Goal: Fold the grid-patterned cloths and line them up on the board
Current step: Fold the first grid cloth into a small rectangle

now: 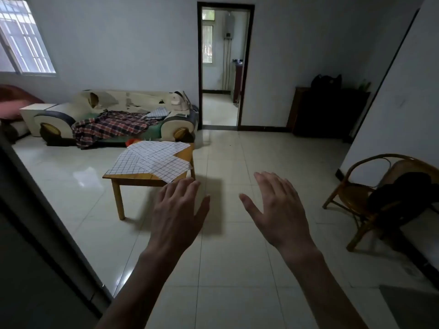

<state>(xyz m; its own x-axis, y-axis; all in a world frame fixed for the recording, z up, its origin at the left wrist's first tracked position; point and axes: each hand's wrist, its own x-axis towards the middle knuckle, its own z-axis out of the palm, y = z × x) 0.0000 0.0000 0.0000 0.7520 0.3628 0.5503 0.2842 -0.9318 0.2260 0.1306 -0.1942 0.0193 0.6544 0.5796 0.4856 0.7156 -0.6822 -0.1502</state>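
Several white grid-patterned cloths (152,159) lie spread and overlapping on a low wooden table (133,177) in the middle of the room. One cloth corner hangs over the table's near edge. My left hand (177,213) is held out in the air with straight fingers, just in front of the table's near right corner and holding nothing. My right hand (279,211) is raised beside it over the tiled floor, fingers straight and empty. More grid-patterned cloth (157,113) lies on the sofa behind.
A worn sofa (114,115) with a plaid blanket (111,128) stands behind the table. A wooden armchair (370,198) with dark clothing stands at the right. An open doorway (224,67) is straight ahead, a dark cabinet (329,112) right of it. A door frame edge (47,233) lies at the left.
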